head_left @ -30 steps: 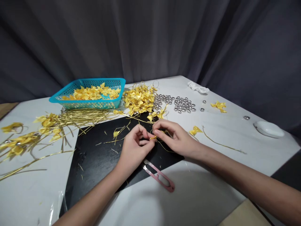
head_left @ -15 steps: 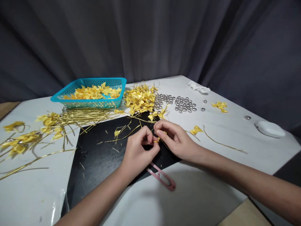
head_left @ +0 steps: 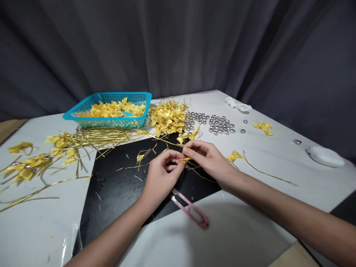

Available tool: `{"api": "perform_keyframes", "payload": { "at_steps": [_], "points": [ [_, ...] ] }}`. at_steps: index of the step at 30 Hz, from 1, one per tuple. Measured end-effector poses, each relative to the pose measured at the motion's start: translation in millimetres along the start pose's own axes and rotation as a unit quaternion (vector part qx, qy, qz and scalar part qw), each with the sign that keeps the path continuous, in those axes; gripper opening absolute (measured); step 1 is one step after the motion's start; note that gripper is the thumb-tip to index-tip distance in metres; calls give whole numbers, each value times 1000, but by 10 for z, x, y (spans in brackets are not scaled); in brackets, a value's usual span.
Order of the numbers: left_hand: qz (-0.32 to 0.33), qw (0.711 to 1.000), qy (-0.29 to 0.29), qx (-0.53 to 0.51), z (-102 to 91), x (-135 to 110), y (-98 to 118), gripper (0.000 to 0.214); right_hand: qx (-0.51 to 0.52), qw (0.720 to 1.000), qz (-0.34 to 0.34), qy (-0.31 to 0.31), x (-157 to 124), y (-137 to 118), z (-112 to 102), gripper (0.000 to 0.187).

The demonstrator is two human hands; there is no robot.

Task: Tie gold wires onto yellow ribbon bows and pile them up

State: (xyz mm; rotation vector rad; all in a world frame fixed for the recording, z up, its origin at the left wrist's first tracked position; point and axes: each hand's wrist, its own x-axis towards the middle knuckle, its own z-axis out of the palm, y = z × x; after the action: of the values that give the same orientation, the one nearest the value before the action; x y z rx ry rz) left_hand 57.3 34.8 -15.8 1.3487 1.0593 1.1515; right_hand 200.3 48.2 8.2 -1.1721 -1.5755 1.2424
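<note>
My left hand (head_left: pixel 161 174) and my right hand (head_left: pixel 207 157) meet over the black mat (head_left: pixel 116 189), fingertips pinched together on a small yellow ribbon bow (head_left: pixel 184 160) with a thin gold wire trailing from it. Both hands are closed on that piece. Pink thread snips (head_left: pixel 190 208) lie on the mat's front edge just below my left hand. A loose yellow bow (head_left: pixel 234 156) with a gold wire sits to the right of my right hand.
A teal basket (head_left: pixel 83 113) holds yellow bows at the back left. Beside it lie a heap of wired bows (head_left: pixel 167 118), silver beads (head_left: pixel 219 125), gold wires (head_left: pixel 97 137), finished bows (head_left: pixel 33 159) at left, a white dish (head_left: pixel 324 156) and white cloth (head_left: pixel 237 105).
My hands have stayed together on the bow, shifting slightly as the fingers rework it; the view has drifted a little. Nothing else on the table moved.
</note>
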Motion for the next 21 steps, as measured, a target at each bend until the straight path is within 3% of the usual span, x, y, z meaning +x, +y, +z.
{"api": "perform_keyframes", "payload": {
  "at_steps": [8, 14, 18, 19, 21],
  "points": [
    [16, 999, 10, 39, -3, -1, -20, 3, -9, 998, -9, -56, 7, 54, -90, 14],
    [132, 978, 1, 162, -9, -73, 23, 9, -44, 995, -90, -23, -61, 47, -47, 10],
    [228, 939, -109, 235, 1, -135, 53, 21, -36, 989, -121, 71, -42, 52, -91, 8],
    [239, 932, -125, 241, 4, -139, 54, 23, -29, 987, -126, 92, -21, 60, -115, 9],
    [221, 942, -105, 229, 8, -128, 49, 22, -7, 988, -120, 98, 23, 85, -165, 11]
  ]
}}
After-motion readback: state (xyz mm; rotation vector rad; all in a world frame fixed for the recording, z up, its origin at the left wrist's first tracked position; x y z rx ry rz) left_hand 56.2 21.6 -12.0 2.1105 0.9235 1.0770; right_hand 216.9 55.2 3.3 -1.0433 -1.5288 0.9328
